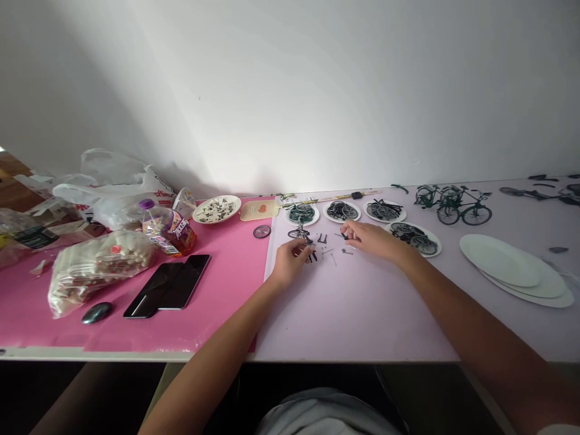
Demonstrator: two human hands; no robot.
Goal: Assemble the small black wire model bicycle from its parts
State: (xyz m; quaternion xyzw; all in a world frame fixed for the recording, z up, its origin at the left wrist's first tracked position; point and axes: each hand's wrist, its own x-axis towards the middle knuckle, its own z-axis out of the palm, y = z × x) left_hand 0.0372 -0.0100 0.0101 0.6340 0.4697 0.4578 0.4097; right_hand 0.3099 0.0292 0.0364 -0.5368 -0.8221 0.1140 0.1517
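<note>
My left hand (289, 261) is closed, its thumb and fingertips pinching a partly built model bicycle (299, 233), with a dark wheel showing beyond the fingers. To its right, my right hand (365, 238) pinches a small dark part (344, 236) with a thin stem; its exact kind is too small to make out. Between the hands lie a dark fork-shaped piece (322, 238) and several thin little pins (327, 251). A loose spoked wheel (261, 231) rests on the pink surface left of my left hand.
Behind my hands stand plates of dark bicycle parts (342, 211). Finished model bicycles (464, 205) and stacked white plates (502, 260) are at the right. On the left are a plate of small pieces (217, 209), a drink bottle (170, 229), phones (167, 287) and bags (99, 266).
</note>
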